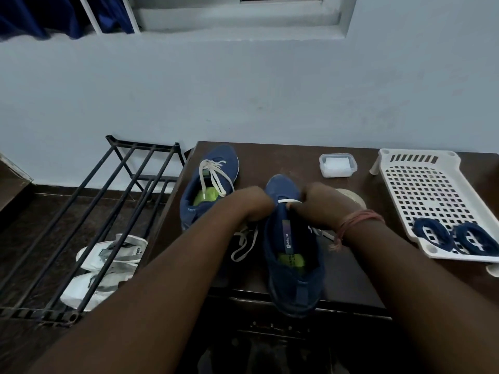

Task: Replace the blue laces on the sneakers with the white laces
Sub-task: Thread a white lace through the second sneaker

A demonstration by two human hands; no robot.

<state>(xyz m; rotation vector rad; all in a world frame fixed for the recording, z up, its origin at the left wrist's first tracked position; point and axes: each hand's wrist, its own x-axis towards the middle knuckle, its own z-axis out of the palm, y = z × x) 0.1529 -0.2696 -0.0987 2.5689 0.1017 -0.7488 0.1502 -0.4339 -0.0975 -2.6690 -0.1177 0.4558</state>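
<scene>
The near sneaker [294,255] lies on the counter [351,265] directly in front of you, long axis running away from you: heel at the counter's near edge, toe pointing twd the wall. Your hands meet over its forefoot, at the lowest eyelet rows, so both are equally near the work; neither arm needs to reach. A short bar of white lace [287,201] spans the gap betw. them. Left hand [249,202]: fingers curled, on the L side of the shoe; grip hidden by the back of the hand, so cannot tell whether it pinches the lace. Right hand [321,206]: fingers curled in at the lace on the R side, apparently pinching it. Loose lace tails trail onto the counter on both sides. The far sneaker [209,182], to the left and farther back, already carries a white lace. Two coiled blue laces [456,237] rest on the white perforated tray [429,190] at your right, well apart from the hands. Judgement: lacing has just begun; next crossings run toward you along the axis.
</scene>
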